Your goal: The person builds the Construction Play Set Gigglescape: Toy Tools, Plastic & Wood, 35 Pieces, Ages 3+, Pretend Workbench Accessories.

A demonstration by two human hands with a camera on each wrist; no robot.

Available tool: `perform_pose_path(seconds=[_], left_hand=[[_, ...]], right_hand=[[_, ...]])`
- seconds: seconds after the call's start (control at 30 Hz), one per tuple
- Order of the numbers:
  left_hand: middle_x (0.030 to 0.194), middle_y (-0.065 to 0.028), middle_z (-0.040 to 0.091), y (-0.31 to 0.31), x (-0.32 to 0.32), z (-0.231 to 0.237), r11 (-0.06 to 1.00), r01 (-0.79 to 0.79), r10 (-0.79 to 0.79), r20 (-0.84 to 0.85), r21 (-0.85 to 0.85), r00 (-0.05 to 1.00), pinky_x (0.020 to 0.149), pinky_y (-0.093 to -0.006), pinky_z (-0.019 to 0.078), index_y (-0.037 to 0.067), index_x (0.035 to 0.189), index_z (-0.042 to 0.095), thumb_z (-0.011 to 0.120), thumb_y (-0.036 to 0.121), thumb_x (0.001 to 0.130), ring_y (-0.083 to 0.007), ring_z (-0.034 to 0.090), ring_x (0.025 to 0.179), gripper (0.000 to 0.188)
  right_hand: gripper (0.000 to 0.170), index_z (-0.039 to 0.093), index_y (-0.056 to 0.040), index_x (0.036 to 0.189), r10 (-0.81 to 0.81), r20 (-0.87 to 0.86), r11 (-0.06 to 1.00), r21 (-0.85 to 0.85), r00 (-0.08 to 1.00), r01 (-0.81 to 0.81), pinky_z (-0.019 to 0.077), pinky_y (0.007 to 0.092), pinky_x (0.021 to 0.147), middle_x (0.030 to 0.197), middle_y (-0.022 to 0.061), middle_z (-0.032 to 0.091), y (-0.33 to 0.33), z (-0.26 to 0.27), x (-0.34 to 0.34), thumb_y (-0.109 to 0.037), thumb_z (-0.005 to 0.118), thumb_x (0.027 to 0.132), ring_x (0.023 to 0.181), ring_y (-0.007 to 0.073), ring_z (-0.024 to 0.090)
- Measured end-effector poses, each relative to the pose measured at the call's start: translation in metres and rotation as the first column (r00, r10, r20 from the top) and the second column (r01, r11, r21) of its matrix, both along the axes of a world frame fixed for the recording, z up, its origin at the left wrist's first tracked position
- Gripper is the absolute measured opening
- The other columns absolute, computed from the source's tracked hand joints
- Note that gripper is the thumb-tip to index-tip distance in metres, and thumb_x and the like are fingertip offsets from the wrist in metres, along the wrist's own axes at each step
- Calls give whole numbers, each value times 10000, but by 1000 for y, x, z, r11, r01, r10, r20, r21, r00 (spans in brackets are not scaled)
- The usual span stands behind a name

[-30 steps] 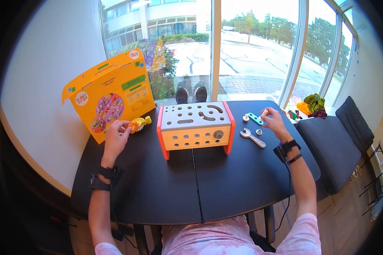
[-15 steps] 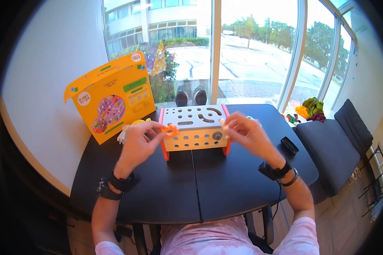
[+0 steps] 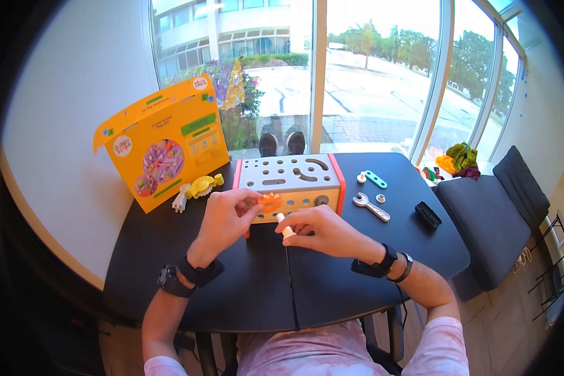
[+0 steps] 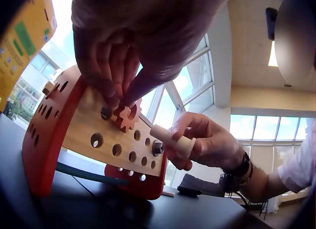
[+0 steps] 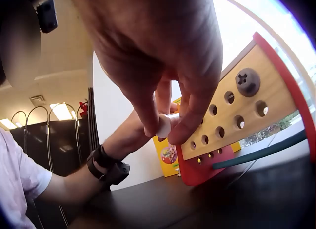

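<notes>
A toy workbench [image 3: 301,183] with a grey holed top, wooden front and red sides stands mid-table. My left hand [image 3: 222,222] pinches an orange toy gear [image 3: 271,202] by its edge; in the left wrist view the gear [image 4: 129,118] is right at the bench's holed front. Thumb and fingers of my right hand [image 3: 329,232] hold a cream peg [image 3: 287,232] with a wide head. Its narrow end points toward the front panel, low and right of the gear. A grey screw [image 5: 247,82] sits in a hole of that panel. The fingers partly cover the gear.
Right of the bench lie a toy wrench [image 3: 371,207], a small pale nut [image 3: 380,198], a green holed strip [image 3: 375,179], another peg [image 3: 361,178] and a black case [image 3: 428,215]. On the left stands a yellow box [image 3: 122,169], with yellow toy pieces [image 3: 203,186] beside it.
My left hand has brought the orange gear rightward from beside the box to the bench front. My right hand has carried the peg leftward from the loose parts to the bench.
</notes>
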State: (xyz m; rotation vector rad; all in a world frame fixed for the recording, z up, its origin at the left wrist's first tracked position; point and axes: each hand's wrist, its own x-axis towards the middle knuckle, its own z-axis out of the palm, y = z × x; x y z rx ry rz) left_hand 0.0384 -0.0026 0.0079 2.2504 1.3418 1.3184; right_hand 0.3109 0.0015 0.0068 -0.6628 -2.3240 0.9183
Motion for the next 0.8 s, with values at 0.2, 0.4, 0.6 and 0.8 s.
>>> perform_pose_path(seconds=[0.2, 0.4, 0.6, 0.8], left_hand=[[851, -121, 824, -1, 5, -4, 995, 12, -9, 34, -95, 999, 684, -274, 600, -25, 1131, 820, 861, 68, 943, -130, 781, 721, 214], [845, -128, 823, 2, 7, -10, 1000, 9, -9, 2, -3, 1000, 661, -276, 594, -22, 1133, 820, 847, 73, 956, -134, 777, 689, 202], [998, -166, 848, 0, 9, -7, 999, -16, 15, -17, -48, 1000, 773, -328, 660, 2, 1132, 826, 830, 46, 935, -250, 843, 837, 202], [846, -102, 814, -5, 9, -2, 997, -64, 70, -154, 45, 986, 681, -323, 596, -2, 1096, 828, 847, 111, 950, -187, 783, 722, 186]], right_hand=[[273, 792, -26, 1252, -44, -7, 999, 27, 999, 44, 587, 265, 730, 959, 114, 830, -1, 3, -16, -177, 829, 1027, 770, 118, 767], [228, 792, -10, 1166, -105, -96, 989, 94, 990, 114, 530, 329, 646, 770, 125, 745, 9, -11, -26, -180, 829, 1019, 655, 189, 691], [220, 774, -14, 1117, -145, -74, 975, 159, 987, 155, 509, 375, 612, 726, 132, 717, 11, -5, -32, -204, 819, 1017, 616, 264, 686], [372, 666, -35, 1241, -251, -100, 947, 183, 963, 266, 533, 414, 616, 792, 146, 738, 17, -5, -35, -256, 836, 995, 641, 331, 701]])
